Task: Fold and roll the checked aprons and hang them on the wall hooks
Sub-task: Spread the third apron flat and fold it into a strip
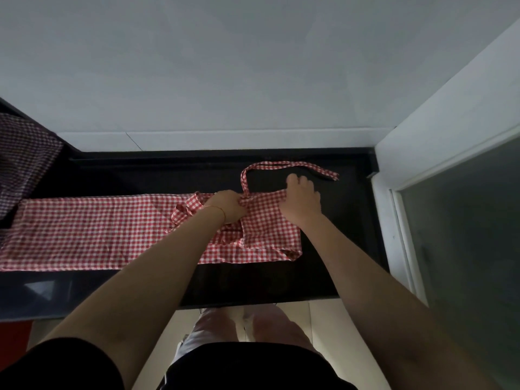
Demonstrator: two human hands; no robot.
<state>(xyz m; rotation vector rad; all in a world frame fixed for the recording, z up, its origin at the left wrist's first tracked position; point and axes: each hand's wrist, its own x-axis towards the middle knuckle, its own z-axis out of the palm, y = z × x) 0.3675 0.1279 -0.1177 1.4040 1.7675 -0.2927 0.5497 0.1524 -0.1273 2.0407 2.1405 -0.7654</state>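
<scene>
While no box or basket shows anywhere, a black desk [323, 277] running across the middle of the frame carries a red-and-white checked apron [84, 229] folded into a long band that reaches from the left edge to right of centre. Both bare arms stretch up from the bottom of the frame and meet at the band's right end. At centre frame the left hand [229, 205], with a thin bracelet at its wrist, has its fingers curled into the cloth, gripping a fold where a strap bunches. Just to its right the right hand [302, 202] holds the cloth's far edge with bent fingers, knuckles toward the wall. From between the hands a checked strap [281, 164] loops up and to the right, lying flat on the desk. A darker checked cloth [25, 153] sits at the left edge of the frame, partly cut off.
</scene>
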